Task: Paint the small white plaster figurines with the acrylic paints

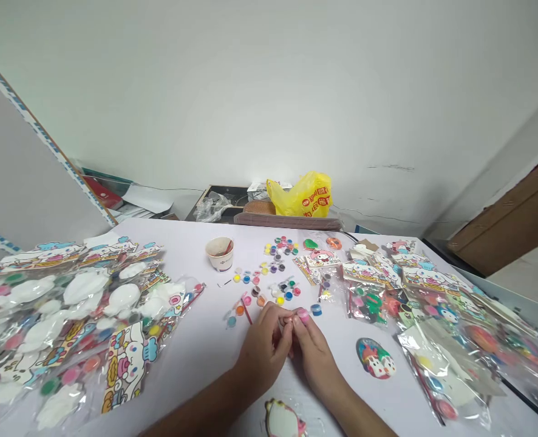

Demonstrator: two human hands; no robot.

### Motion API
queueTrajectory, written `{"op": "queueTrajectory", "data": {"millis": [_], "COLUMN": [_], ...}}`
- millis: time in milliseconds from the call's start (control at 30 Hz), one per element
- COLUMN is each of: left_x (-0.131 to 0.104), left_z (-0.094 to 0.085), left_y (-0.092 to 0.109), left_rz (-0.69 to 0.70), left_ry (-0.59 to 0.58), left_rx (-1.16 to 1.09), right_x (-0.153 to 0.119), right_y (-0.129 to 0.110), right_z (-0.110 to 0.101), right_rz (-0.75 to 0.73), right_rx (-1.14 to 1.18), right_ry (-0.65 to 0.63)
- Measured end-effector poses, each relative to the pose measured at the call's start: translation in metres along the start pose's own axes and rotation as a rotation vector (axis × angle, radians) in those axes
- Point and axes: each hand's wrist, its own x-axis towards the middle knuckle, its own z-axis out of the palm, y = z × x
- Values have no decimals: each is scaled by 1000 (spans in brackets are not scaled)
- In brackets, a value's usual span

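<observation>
My left hand (269, 343) and my right hand (312, 349) meet above the middle of the white table (196, 358). The right fingers are closed on a small pink paint pot (302, 314). My left fingers are pinched together close beside it; what they hold, if anything, is hidden. A blue paint pot (316, 309) stands just right of the hands. A red brush (247, 309) lies to their left. Below the hands is a white figure with yellow and pink edges (282, 419). To the right lies a painted round piece with two white faces (376, 358).
A paper cup (220, 254) stands behind the scattered paint pots (288, 295). Bagged white figures (84, 285) cover the left side, and more packets (446, 358) lie at the right. A yellow bag (308, 194) sits at the back by the wall.
</observation>
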Motion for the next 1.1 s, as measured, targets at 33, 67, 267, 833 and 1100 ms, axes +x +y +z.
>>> {"op": "queueTrajectory", "data": {"millis": [33, 67, 267, 833, 1100], "left_x": [0, 0, -1, 0, -3], "left_z": [0, 0, -1, -3, -2], "left_y": [0, 1, 1, 0, 10], "left_rz": [22, 37, 54, 176, 28], "left_ry": [2, 1, -3, -18, -56], "left_rx": [-5, -13, -81, -65, -49], "right_x": [-1, -2, -5, -6, -10], "right_y": [-1, -2, -2, 9, 15], "right_z": [0, 1, 1, 8, 15], "right_rz": [-5, -10, -49, -52, 19], "right_rx": [-37, -76, -202, 48, 144], "right_ry": [-36, -78, -107, 5, 102]}}
